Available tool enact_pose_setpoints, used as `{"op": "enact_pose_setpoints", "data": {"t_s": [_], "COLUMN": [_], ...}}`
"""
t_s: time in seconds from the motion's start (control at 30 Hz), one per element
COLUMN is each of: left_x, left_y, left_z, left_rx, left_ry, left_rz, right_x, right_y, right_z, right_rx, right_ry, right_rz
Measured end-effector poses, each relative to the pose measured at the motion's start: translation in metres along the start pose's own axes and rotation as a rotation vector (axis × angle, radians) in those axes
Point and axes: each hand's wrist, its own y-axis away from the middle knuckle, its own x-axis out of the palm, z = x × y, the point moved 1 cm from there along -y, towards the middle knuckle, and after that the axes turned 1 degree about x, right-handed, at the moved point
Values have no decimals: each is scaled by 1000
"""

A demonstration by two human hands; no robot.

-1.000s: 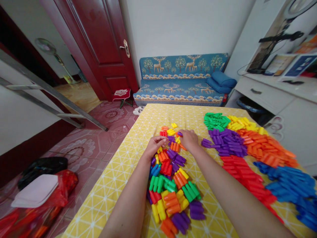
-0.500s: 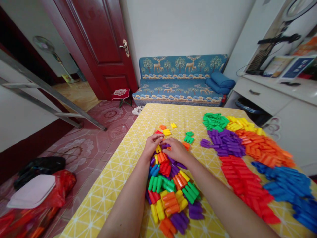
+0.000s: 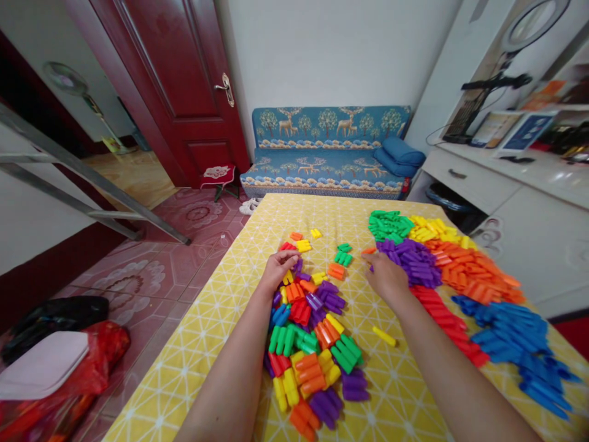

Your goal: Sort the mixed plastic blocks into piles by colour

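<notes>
My right hand has its fingers closed on a small orange plastic piece, just left of the purple pile. My left hand is curled at the upper left of the mixed heap of ribbed plastic pieces. Its fingertips are pinched together near a purple piece; whatever they hold is hidden. Between the hands lie green pieces and an orange piece. A lone yellow piece rests beside my right forearm.
Sorted green, yellow, orange, red and blue piles cover the right side of the yellow patterned tablecloth. Beyond the table stands a blue sofa. Bags lie on the floor at left.
My right hand has left the mixed heap and moved right to the purple pile, with an orange piece at its fingertips. My left hand stays at the heap. The view has shifted slightly.
</notes>
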Motion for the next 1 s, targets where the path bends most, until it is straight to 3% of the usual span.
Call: {"op": "enact_pose_setpoints", "data": {"t_s": [0.23,0.47,0.67,1.0], "left_x": [0,0,-1,-1], "left_y": [1,0,-1,-2], "left_z": [-3,0,2,0], "left_rx": [-19,-13,-5,10], "left_ry": [-5,4,-2,-33], "left_rz": [-5,4,2,16], "right_x": [8,-4,-2,5], "right_y": [10,-8,-43,-40], "right_z": [1,2,4,11], "right_rx": [32,39,38,27], "right_ry": [20,68,247,179], "right_rz": [26,-121,66,51]}}
